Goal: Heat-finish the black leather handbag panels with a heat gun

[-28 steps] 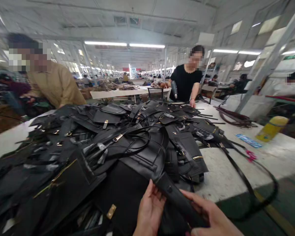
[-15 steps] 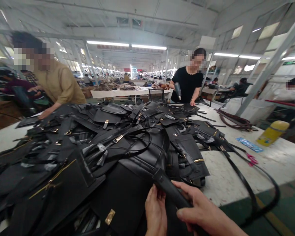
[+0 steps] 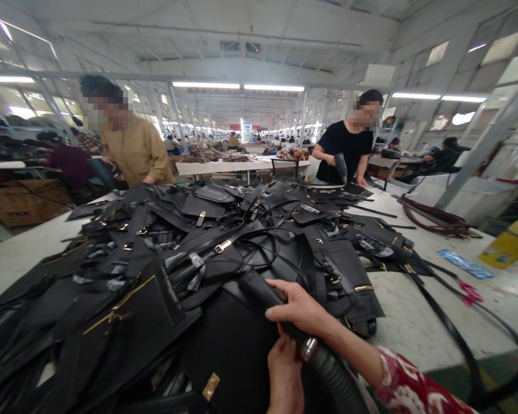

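My right hand (image 3: 302, 307) is wrapped round a black tube-like nozzle (image 3: 259, 290), whose ribbed hose (image 3: 334, 368) runs down to the bottom edge. Below it, my left hand (image 3: 285, 368) is at the nozzle's underside, its fingertips hidden behind the nozzle. Under both hands lies a smooth black bag (image 3: 231, 339) with a gold clasp (image 3: 211, 386). A heap of black bags (image 3: 133, 322) with straps, gold zips and clear plastic wrapping spreads beyond and to the left.
Two people work across the white table (image 3: 408, 310), one holding a heat gun (image 3: 341, 167). At the right are a yellow bottle (image 3: 507, 244), a blue patterned strip (image 3: 464, 263), pink scissors (image 3: 470, 292), brown straps (image 3: 435, 217) and a looping black strap.
The nozzle and my right hand have moved left and up, showing the hose and a red patterned sleeve. The view has shifted left. The left person's arm has drawn back.
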Tool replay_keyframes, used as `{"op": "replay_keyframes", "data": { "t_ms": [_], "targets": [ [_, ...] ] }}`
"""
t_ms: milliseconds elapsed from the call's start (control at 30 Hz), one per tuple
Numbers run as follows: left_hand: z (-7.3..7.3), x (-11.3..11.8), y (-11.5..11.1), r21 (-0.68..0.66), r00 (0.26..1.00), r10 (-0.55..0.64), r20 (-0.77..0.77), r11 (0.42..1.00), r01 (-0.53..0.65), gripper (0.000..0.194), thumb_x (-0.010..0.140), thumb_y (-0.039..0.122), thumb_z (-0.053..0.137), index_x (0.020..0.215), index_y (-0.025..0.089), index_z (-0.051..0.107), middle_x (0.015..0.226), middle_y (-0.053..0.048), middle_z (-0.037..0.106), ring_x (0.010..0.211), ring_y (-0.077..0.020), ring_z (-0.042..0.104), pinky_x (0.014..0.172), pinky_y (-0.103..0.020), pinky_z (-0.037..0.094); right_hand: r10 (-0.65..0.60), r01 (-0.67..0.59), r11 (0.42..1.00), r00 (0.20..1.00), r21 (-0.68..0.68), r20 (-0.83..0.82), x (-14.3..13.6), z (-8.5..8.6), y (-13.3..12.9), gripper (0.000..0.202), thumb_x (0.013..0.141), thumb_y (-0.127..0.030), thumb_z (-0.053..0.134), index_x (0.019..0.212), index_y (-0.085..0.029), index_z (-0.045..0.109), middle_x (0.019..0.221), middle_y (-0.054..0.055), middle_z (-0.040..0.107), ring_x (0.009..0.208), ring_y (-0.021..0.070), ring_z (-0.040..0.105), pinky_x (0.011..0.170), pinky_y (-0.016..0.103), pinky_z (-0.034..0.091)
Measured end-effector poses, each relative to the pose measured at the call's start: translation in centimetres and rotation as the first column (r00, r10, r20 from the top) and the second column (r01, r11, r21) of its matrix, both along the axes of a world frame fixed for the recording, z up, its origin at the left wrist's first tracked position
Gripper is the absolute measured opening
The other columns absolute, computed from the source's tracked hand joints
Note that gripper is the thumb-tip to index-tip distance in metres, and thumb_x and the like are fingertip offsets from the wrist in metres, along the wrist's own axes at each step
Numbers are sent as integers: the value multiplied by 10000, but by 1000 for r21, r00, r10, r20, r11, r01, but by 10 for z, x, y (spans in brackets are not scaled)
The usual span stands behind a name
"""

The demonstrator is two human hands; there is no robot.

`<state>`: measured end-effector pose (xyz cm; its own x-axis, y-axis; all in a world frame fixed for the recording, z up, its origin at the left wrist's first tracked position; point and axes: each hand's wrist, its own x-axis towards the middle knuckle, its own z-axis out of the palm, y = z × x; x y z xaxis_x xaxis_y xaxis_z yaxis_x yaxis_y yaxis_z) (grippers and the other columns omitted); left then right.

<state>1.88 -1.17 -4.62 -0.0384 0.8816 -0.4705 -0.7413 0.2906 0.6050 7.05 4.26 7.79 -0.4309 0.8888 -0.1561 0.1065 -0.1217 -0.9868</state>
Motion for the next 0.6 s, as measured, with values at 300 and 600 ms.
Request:
{"op": "replay_keyframes", "data": {
  "t_ms": [300,600],
  "targets": [
    [-15,2,-16,-114,922,-347,-169,937,332,312,569,392,689,602,139,510,545,-36,606,435,-103,527,413,-202,362,-72,74,992,997,-104,22,68,22,-60,719,633,-135,560,1297,-203,291,735,-13,609,408,81,490,341,175,393],
    [-29,1,-10,-57,894,-341,-291,939,340,280,580,366,668,494,148,514,374,-15,525,335,-113,472,379,-220,332,-80,98,967,993,-235,85,62,-22,-63,756,478,-113,588,1215,-128,424,868,20,620,612,138,575,499,198,423]
  ]
}}
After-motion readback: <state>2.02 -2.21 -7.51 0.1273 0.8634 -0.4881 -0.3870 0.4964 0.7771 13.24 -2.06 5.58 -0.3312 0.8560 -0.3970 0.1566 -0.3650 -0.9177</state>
